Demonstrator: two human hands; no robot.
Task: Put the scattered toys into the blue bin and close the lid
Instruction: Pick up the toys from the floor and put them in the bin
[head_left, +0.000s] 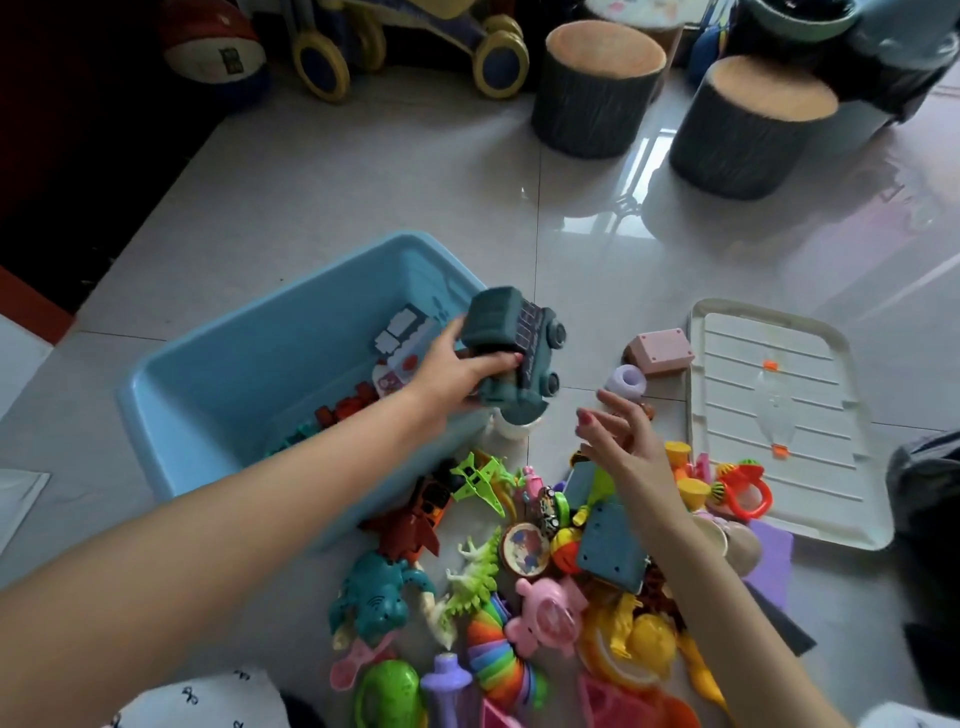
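Observation:
The blue bin (218, 364) stands open on the floor at centre left, with a few toys lying in its far right corner. My left hand (457, 369) grips a dark teal toy truck (511, 345), holding it above the bin's right rim. To the right, my right hand (621, 441) hovers with fingers spread and empty over the heap of scattered toys (519, 571). The pale lid (779, 415) lies upside down on the floor at the right, with a red rattle (743, 486) on its near corner.
A pink block (662, 351) and a lilac ring (628, 382) lie between bin and lid. Two stump-shaped stools (597, 88) (748, 124) stand at the back, a toy stroller (405, 41) and a ball (213, 47) behind them. Purple and dark mats (769, 566) lie under the heap.

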